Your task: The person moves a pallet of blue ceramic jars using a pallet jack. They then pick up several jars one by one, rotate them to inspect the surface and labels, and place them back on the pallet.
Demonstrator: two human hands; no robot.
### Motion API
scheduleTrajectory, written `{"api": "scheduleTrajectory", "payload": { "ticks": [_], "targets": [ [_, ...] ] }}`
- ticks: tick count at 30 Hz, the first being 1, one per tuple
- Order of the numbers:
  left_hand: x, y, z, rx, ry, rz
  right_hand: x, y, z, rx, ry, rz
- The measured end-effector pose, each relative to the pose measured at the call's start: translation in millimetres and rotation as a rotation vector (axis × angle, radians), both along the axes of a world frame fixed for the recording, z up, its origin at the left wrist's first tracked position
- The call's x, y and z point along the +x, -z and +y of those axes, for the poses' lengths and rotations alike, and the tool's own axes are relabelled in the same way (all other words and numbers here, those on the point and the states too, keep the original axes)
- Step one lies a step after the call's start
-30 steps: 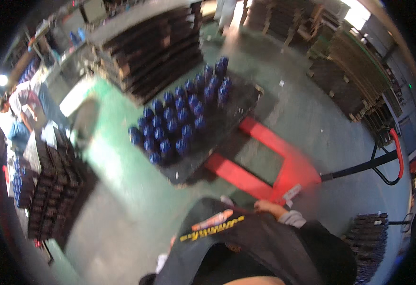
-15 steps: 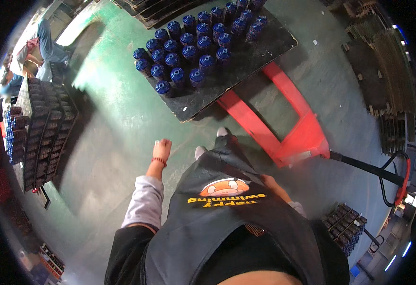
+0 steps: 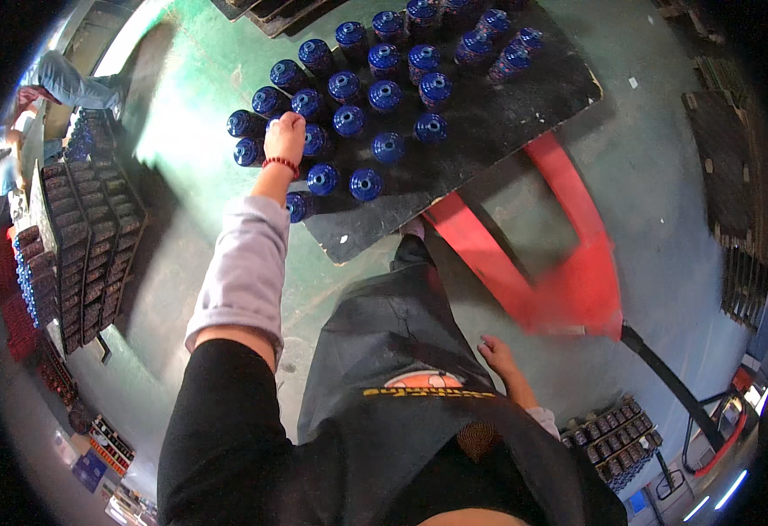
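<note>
My left hand (image 3: 286, 136), a red beaded bracelet at its wrist, reaches over the near left part of a black board (image 3: 489, 131). Its fingers are curled in; what they hold, if anything, is hidden. Around it stand several upright cylinders (image 3: 347, 120) with shiny blue domed tops and dark patterned sides. One blue-topped cylinder (image 3: 314, 140) is right beside the hand, partly covered by it. Low at my right side, next to my dark apron (image 3: 375, 351), my right hand (image 3: 498, 355) hangs with thumb and forefinger apart, holding nothing visible.
Red forks of a pallet truck (image 3: 568, 280) run under the board, with its black handle (image 3: 673, 377) to the right. Stacked dark goods (image 3: 90, 245) stand at left, near a person (image 3: 68, 83). More stacks (image 3: 612, 438) are at lower right; dark boards (image 3: 726, 175) lie far right.
My left hand has moved forward from above the floor to over the blue-topped cylinders. The board appears nearer and larger. My right hand has come out from behind the apron.
</note>
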State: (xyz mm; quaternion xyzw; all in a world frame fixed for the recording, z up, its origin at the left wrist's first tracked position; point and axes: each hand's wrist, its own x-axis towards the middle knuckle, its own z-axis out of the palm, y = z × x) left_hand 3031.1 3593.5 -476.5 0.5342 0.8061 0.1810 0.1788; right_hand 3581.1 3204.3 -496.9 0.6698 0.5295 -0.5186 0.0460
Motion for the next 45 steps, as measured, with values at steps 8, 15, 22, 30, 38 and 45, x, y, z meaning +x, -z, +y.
{"api": "scheduleTrajectory", "payload": {
  "ticks": [8, 15, 22, 30, 38, 45],
  "targets": [
    [-31, 81, 99, -0.396, 0.028, 0.212, -22, 2, 74, -0.059, 0.288, 0.088],
    [-45, 115, 109, -0.359, 0.204, 0.311, -48, 9, 33, -0.254, 0.031, -0.132],
    [-58, 106, 111, -0.275, 0.279, 0.24, -95, 13, 71, -0.107, 0.158, 0.004],
    [-88, -53, 48, 0.311, 0.462, 0.087, -186, -53, 256, 0.254, -0.016, 0.265],
    [-109, -200, -87, 0.329, -0.19, -0.986, -369, -127, 381, 0.104, 0.39, 1.193],
    [-102, -190, -160, 0.351, -0.269, -1.269, -376, -210, 338, 0.339, 0.057, 0.913]
  ]
}}
